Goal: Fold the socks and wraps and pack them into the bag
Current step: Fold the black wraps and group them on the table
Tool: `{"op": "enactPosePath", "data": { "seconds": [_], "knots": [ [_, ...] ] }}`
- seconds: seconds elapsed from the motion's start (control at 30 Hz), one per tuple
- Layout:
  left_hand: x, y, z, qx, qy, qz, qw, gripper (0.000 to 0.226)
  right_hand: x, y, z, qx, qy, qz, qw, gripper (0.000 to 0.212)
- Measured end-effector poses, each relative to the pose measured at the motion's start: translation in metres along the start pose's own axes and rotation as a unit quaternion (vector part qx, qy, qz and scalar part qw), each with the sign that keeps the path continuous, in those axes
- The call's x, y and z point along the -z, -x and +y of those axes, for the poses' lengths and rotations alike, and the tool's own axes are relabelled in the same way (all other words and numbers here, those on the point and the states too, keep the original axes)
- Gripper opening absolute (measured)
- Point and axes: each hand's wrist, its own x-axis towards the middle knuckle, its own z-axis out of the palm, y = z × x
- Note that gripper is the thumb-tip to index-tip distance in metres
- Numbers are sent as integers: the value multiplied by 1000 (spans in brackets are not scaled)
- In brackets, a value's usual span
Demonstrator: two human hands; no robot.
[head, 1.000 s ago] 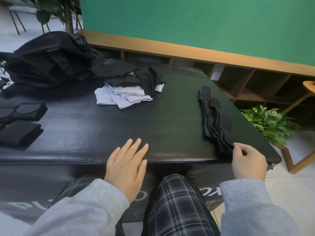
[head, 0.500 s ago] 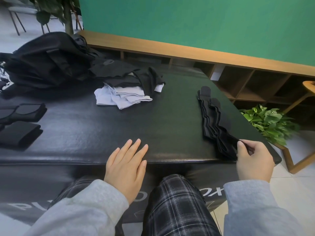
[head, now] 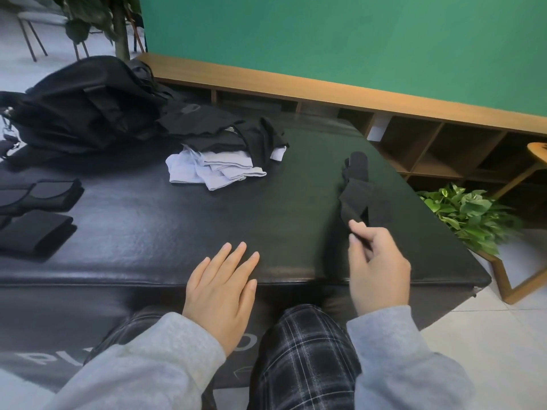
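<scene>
A long black wrap (head: 359,190) lies on the right of the black padded table (head: 183,232). My right hand (head: 377,267) pinches its near end and holds that end lifted and folded back. My left hand (head: 225,288) rests flat on the table's front edge, fingers straight. A pile of white and black socks (head: 219,161) sits mid-table. The black bag (head: 83,105) slumps at the back left. Two folded black wraps (head: 35,208) lie at the far left.
A low wooden shelf (head: 429,143) runs under the green wall behind the table. A potted green plant (head: 470,211) stands on the floor just right of the table's edge. My plaid trouser legs are below the front edge.
My right hand has taken the wrap's near end and lifted it up and inward, bunching the wrap. My left hand has stayed put.
</scene>
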Motion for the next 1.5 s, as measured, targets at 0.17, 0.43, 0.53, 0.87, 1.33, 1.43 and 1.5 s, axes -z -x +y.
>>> {"op": "enactPosePath", "data": {
  "seconds": [0.17, 0.43, 0.53, 0.87, 1.33, 1.43, 1.5],
  "knots": [
    [1, 1, 1, -6, 20, 10, 1000, 43, -14, 11, -4, 54, 38, -62, 996, 18],
    [11, 2, 12, -87, 102, 44, 990, 49, -32, 24, -9, 166, 78, -94, 978, 14],
    [10, 2, 13, -102, 122, 63, 985, 51, -37, 29, -12, 200, 68, -131, 969, 13],
    [6, 1, 3, -55, 162, 99, 980, 14, -35, 33, -19, 185, -11, -268, 945, 3],
    [24, -1, 16, 37, 225, 39, 973, 46, -27, -63, -7, 90, 202, -232, 947, 56],
    [23, 1, 13, 42, 287, 41, 956, 44, -40, -81, -11, 112, 226, -284, 925, 59],
    [24, 3, 11, 35, 328, 46, 943, 35, -47, -91, -11, 123, 251, -300, 912, 62]
  ]
}}
